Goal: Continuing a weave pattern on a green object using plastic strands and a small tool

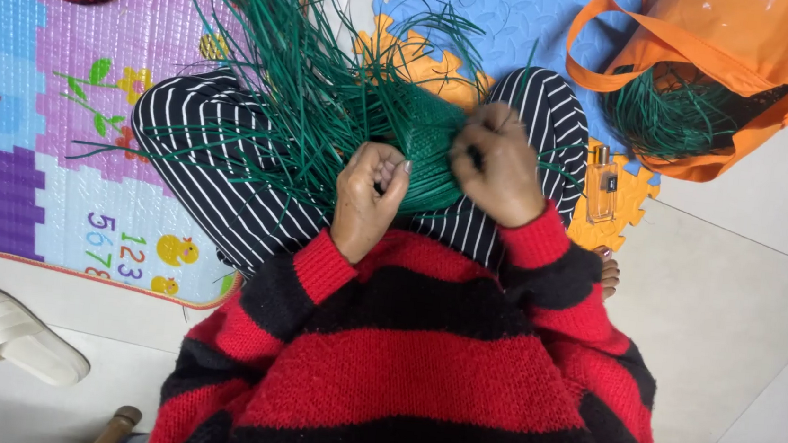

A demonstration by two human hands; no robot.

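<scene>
On lap, left hand (pixel 370 191) and right hand (pixel 499 164) both pinch green weave (pixel 429 144), loose strands (pixel 285 60) fanning up-left toward mat (pixel 23 123), orange bag (pixel 712 59) right.

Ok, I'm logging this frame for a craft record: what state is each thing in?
Woven green piece: partly woven, loose strands fanning out, resting on the lap.
Left hand: closed on strands at the piece's edge.
Right hand: gripping the piece's right side.
Orange bag: open, lying on its side, green strands inside.
Small glass bottle: lying flat on the foam mat, capped.
White slipper: off, on the floor tiles.
</scene>
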